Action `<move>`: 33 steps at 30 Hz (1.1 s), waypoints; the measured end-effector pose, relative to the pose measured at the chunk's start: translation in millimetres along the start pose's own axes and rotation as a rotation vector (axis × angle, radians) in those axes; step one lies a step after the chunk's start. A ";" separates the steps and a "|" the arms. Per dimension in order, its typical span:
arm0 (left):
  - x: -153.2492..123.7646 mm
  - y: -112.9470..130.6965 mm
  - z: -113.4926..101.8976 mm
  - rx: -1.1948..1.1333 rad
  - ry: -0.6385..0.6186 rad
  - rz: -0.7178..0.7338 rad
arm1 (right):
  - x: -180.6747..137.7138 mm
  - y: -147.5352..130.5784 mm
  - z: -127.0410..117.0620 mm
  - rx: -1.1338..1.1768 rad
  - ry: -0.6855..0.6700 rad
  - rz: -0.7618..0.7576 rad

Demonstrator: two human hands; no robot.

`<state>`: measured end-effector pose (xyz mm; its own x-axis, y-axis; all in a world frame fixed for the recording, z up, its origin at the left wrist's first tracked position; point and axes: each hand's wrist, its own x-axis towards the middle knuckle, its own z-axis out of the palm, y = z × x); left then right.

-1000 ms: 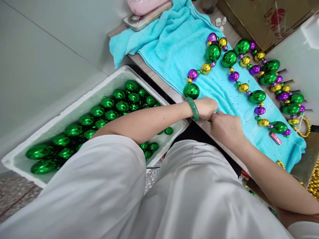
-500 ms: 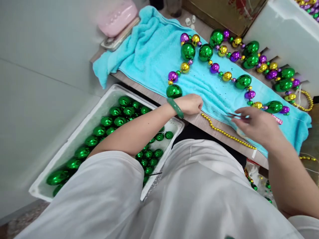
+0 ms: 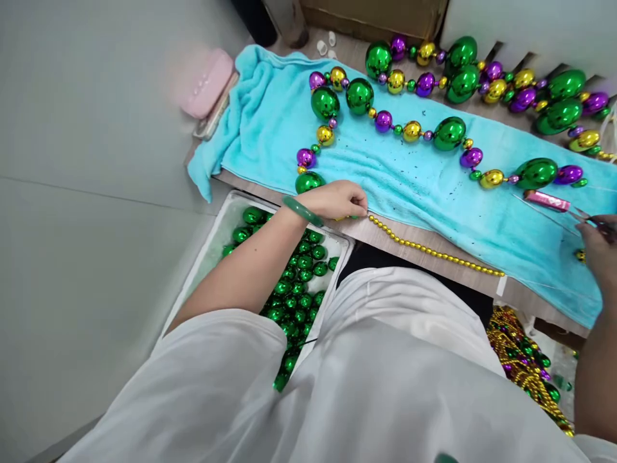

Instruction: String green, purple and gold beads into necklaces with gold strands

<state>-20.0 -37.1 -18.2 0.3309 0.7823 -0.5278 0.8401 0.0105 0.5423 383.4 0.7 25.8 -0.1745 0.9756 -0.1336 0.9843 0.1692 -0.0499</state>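
Note:
My left hand [image 3: 343,200], a green bangle [image 3: 303,211] on its wrist, is closed in a pinch at the left end of a string of small gold beads [image 3: 424,247]. The string lies along the table's front edge, with a white piece at its right end. A garland of large green, purple and gold balls [image 3: 412,131] rests on the turquoise towel [image 3: 385,164] and reaches down to the left hand. At the right edge of view my right hand [image 3: 600,247], partly cut off, holds scissors [image 3: 585,215], blades pointing left. A pink lighter-like item [image 3: 547,200] lies beside the blades.
A white foam box [image 3: 332,247] of green balls stands below the table at left. A pink case [image 3: 207,83] sits at the table's left end. Behind are a cardboard box [image 3: 376,16] and a white container [image 3: 530,26]. More bead strings [image 3: 523,360] hang or lie low at right.
My right hand has moved right with the scissors, away from the gold string. My left hand still pinches near the string's left end. The view has shifted.

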 end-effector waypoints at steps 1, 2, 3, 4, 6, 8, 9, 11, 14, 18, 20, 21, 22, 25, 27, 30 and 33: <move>-0.6 1.2 -0.9 -0.008 -0.006 -0.009 | 4.2 22.3 10.6 -0.025 0.058 0.058; -1.1 2.1 -1.6 -0.018 -0.009 -0.017 | 7.9 42.9 21.5 -0.035 0.094 0.100; -1.4 2.7 -2.1 -0.029 -0.013 -0.025 | 10.6 60.1 31.9 -0.037 0.108 0.119; -1.5 3.0 -2.5 -0.040 -0.017 -0.034 | 12.1 73.2 41.3 -0.044 0.145 0.142; -1.1 2.9 -3.1 -0.056 -0.031 -0.051 | 10.3 86.3 54.1 -0.039 0.241 0.153; -0.3 3.1 -3.9 -0.058 -0.045 -0.062 | 3.5 87.0 57.6 -0.016 0.334 0.120; 0.0 3.7 -4.5 -0.051 -0.051 -0.064 | -0.6 85.3 56.7 -0.001 0.369 0.107; 0.4 5.7 -6.1 -0.029 -0.056 -0.072 | -7.3 82.1 53.5 0.029 0.391 0.097; 2.1 6.6 -9.1 -0.014 -0.073 -0.110 | -8.0 85.2 53.4 0.105 0.405 0.070; 8.1 2.6 -12.3 0.005 -0.119 -0.163 | 5.1 95.7 58.6 0.164 0.491 0.021; 10.0 3.0 -13.3 0.028 -0.133 -0.192 | 13.5 94.3 58.6 0.168 0.486 -0.001; 10.3 4.2 -13.7 0.034 -0.135 -0.201 | 18.0 91.5 57.8 0.171 0.478 -0.013; 10.4 5.9 -14.0 0.037 -0.134 -0.206 | 22.6 87.8 56.9 0.174 0.469 -0.025; 9.8 11.6 -15.0 0.013 -0.120 -0.210 | 36.3 74.9 54.8 0.168 0.425 -0.072; 9.3 13.5 -15.5 0.000 -0.114 -0.209 | 44.3 67.3 55.2 0.156 0.387 -0.097; 8.8 12.0 -15.5 0.020 -0.108 -0.178 | 52.5 58.5 57.8 0.122 0.339 -0.134; 8.6 6.9 -14.0 0.021 -0.106 -0.128 | 57.9 53.8 59.9 0.076 0.337 -0.144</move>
<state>-17.4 -21.6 -9.8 0.2636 0.7050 -0.6584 0.8868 0.0915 0.4530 424.7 57.9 -43.9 -0.2798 0.9361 0.2129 0.9435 0.3092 -0.1192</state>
